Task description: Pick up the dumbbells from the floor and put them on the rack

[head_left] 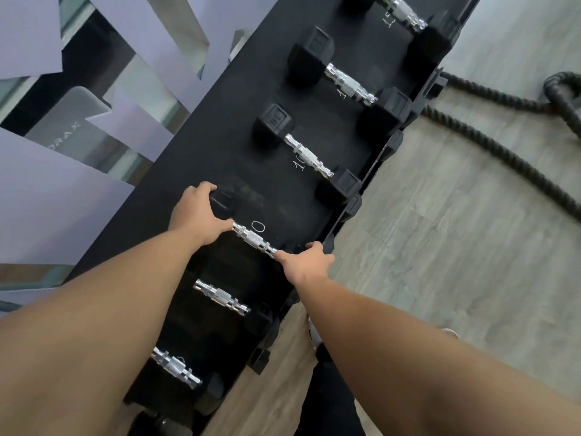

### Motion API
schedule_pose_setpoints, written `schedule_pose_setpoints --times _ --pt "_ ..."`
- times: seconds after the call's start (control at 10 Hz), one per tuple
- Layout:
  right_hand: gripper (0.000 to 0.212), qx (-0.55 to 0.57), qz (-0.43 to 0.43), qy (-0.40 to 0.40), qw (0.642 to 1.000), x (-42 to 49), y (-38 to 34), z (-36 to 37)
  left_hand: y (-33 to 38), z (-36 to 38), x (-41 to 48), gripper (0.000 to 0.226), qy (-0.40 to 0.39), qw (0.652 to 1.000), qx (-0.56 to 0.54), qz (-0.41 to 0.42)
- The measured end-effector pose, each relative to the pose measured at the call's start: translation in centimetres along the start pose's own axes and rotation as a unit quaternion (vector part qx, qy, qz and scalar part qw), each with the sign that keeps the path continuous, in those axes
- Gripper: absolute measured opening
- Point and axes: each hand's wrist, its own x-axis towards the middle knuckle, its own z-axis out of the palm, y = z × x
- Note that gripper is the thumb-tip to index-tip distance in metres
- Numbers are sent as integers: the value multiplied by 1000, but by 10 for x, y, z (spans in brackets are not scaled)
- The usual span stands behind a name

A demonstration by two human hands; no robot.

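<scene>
A black hex dumbbell with a chrome handle (pixel 254 239) lies across the black rack shelf (pixel 195 158), beside a chalked number. My left hand (pixel 196 214) is wrapped over its far head. My right hand (pixel 305 262) grips its near head at the shelf's front edge. Several other dumbbells rest on the same shelf: one just beyond (pixel 309 157), another farther up (pixel 350 84), and two closer to me (pixel 221 297) (pixel 176 368), partly hidden by my left forearm.
Thick black battle ropes (pixel 503 146) lie on the grey wood floor (pixel 440 247) to the right of the rack. A glass wall with lilac panels (pixel 47 199) stands behind the rack. My dark-trousered leg (pixel 330 404) is close to the rack's front.
</scene>
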Motion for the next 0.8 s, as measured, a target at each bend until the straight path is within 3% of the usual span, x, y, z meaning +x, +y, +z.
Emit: schedule_pose_setpoints --times 0.2,0.5,0.6,0.8 --pt "79 2 -36 38 999 6 -7 -6 5 2 13 84 3 1000 -14 14" --pt "83 -80 -45 10 996 3 -5 -19 -4 -12 -6 87 -35 998 -47 39" --pt "76 -123 -95 8 988 0 -12 -38 1 -28 -10 61 -5 998 -45 50" --pt "60 -226 -218 -2 949 -20 -33 -87 23 -47 -46 30 16 998 -47 44"
